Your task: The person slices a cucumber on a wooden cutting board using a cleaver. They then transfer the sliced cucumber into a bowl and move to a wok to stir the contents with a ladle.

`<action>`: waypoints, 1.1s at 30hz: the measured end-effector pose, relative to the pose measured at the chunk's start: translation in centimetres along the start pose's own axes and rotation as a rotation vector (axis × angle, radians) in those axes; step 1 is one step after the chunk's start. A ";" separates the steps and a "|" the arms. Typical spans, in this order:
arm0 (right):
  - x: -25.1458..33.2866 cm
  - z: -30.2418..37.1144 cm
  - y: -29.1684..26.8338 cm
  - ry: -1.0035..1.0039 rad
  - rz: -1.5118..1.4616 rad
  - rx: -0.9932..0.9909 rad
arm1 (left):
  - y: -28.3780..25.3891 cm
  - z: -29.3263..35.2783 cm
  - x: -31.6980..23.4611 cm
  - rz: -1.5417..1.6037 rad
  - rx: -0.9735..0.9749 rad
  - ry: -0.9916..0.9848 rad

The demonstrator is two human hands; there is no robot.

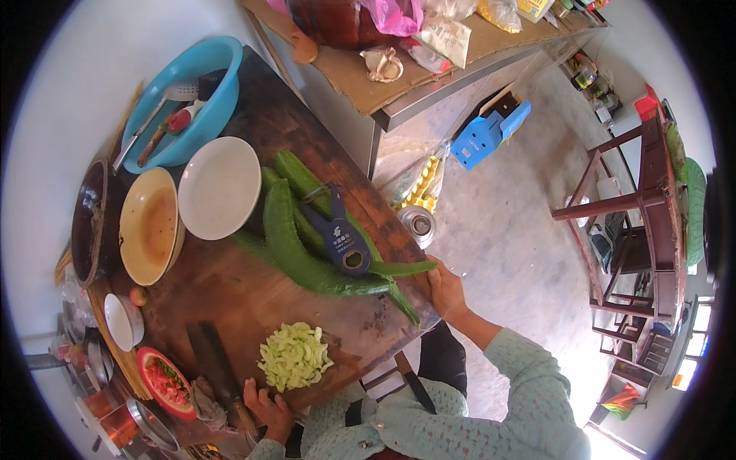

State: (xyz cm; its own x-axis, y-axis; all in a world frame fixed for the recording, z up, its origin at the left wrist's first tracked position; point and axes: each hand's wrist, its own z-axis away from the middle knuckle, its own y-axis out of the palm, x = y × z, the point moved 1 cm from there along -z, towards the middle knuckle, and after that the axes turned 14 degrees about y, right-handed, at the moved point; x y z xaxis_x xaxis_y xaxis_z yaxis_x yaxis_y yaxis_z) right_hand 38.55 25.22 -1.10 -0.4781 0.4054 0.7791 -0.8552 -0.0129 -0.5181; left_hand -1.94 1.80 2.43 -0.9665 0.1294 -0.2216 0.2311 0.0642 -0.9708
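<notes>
Green, long gourds lie in a bundle on our dark wooden counter, their narrow ends pointing toward its near right edge. Across them rests a dark blue peeler with a hole in its handle.

Our right hand is at that edge, just beside the thin tip of one gourd; we cannot tell whether its fingers close on the tip or only meet the wood.

Our left hand lies at the near edge, its fingers bent and slightly apart, next to the handle of a cleaver. We cannot tell whether they touch that handle.

Between our two hands, and nearer the left one, sits a heap of pale green chopped pieces. Left of the cleaver we have a red-rimmed plate of red and green bits, with a crumpled grey-brown cloth by it. Farther up stand a white bowl, a cream basin and a blue tub holding utensils.
</notes>
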 end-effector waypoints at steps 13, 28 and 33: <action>0.2 -0.3 0.0 0.051 0.108 0.019 | 0.6 0.1 -0.2 -0.022 -0.123 0.040; -1.4 0.4 -2.4 -0.077 -0.018 0.110 | -2.2 -0.7 -0.7 0.071 0.043 0.005; -10.1 5.4 -8.4 0.082 0.165 0.026 | -6.7 -3.0 -4.5 0.124 -0.010 -0.087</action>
State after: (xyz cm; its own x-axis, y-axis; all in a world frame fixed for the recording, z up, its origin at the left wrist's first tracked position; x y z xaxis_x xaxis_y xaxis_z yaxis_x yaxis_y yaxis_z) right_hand 49.49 16.28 -2.69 -0.5951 0.4687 0.6529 -0.7721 -0.1079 -0.6263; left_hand 1.18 3.73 10.16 -0.9363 0.0509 -0.3474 0.3502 0.0633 -0.9345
